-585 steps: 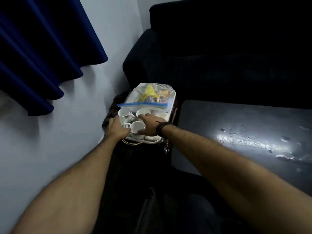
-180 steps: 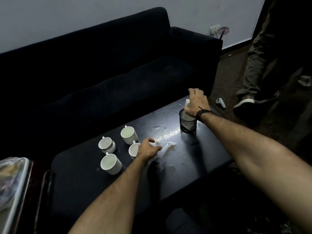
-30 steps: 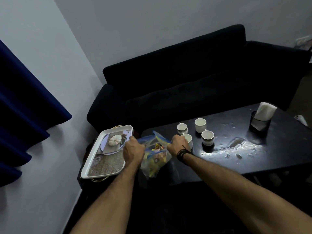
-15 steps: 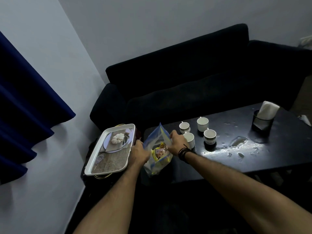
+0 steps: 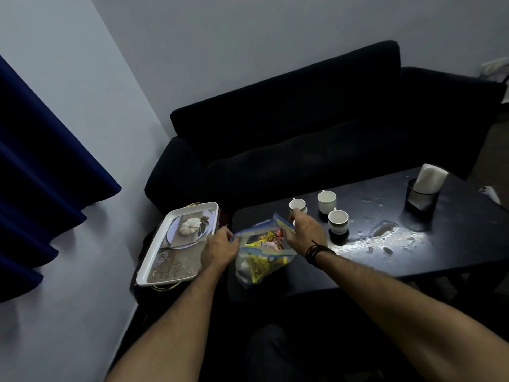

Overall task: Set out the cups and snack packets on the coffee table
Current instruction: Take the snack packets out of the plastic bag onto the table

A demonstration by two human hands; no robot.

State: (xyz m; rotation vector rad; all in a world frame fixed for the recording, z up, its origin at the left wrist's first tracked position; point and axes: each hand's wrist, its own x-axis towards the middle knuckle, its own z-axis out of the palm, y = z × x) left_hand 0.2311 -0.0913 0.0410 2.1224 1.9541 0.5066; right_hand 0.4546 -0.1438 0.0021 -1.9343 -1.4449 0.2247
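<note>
A clear zip bag of snack packets (image 5: 261, 255) rests at the left end of the black coffee table (image 5: 385, 260), its blue-edged mouth pulled wide. My left hand (image 5: 217, 250) grips the left edge of the mouth. My right hand (image 5: 304, 230) grips the right edge and hides one cup behind it. Three white cups stand just beyond: a far left cup (image 5: 298, 205), a far middle cup (image 5: 327, 201) and a nearer cup (image 5: 338, 220). Yellow and red packets show inside the bag.
A white tray with a pumpkin print (image 5: 179, 244) sits on a low stand left of the table. A black mesh holder with white tissue (image 5: 422, 193) stands at the table's far right. A dark sofa (image 5: 316, 133) runs behind. Wet patches (image 5: 382, 230) glisten mid-table.
The bag has come to rest on the table's left end and my hands have drawn its mouth further apart. The camera has shifted slightly.
</note>
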